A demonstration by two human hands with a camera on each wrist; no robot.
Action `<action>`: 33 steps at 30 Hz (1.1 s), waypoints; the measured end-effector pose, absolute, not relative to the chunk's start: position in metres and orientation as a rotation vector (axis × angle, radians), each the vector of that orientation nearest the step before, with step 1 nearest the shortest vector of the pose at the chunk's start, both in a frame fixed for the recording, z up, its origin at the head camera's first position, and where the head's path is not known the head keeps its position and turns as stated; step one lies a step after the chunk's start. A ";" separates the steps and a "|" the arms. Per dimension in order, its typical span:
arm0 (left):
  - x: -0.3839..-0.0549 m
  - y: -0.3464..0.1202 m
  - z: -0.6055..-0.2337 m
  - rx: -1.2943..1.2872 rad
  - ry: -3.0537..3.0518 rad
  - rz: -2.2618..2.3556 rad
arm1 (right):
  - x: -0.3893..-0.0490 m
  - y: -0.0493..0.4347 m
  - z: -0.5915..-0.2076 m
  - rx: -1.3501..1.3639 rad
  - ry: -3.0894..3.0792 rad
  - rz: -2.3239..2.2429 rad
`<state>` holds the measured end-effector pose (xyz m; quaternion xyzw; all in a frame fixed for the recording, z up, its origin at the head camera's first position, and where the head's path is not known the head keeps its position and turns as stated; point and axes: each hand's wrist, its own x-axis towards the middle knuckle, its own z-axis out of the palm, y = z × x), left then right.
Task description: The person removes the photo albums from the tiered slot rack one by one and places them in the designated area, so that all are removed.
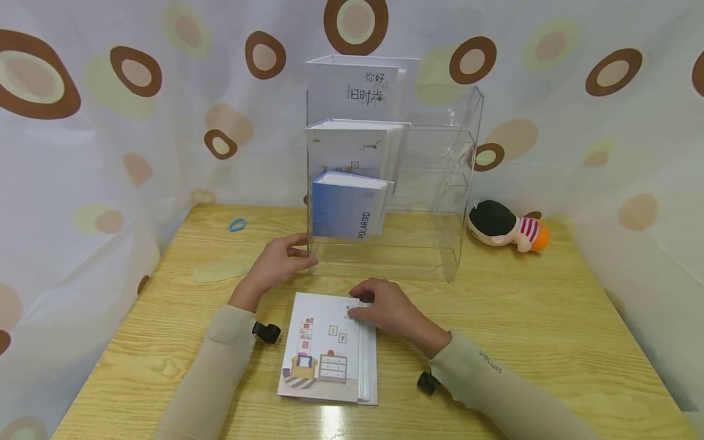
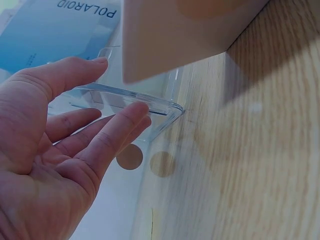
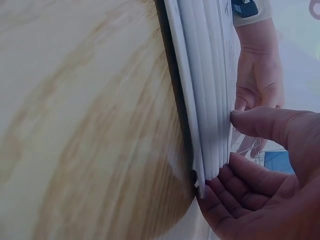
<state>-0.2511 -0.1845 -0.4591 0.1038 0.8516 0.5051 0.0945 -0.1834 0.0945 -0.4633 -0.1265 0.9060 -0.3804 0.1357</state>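
A white photo album with a drawn armchair and dresser on its cover lies on the table. My right hand pinches its far right corner, thumb on the cover and fingers around the far edge; its thick pages show in the right wrist view. Beside the lower left front corner of a clear tiered rack, my left hand has its fingers extended, fingertips right at the clear edge. The rack carries a blue POLAROID album, a white album above it and another white album on top.
A blue ring-shaped item and a pale translucent comb lie left of the rack. A small doll with a striped top lies to the right. A patterned curtain hangs behind the wooden table.
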 end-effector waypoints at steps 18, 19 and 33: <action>-0.252 -0.185 -0.460 0.323 2.527 1.502 | -0.204 0.110 -0.424 -0.385 2.601 -1.257; -0.252 -0.185 -0.460 0.320 2.523 1.505 | -0.207 0.112 -0.417 -0.390 2.602 -1.274; -0.253 -0.188 -0.462 0.306 2.512 1.507 | -0.253 0.150 -0.342 -0.281 2.660 -1.589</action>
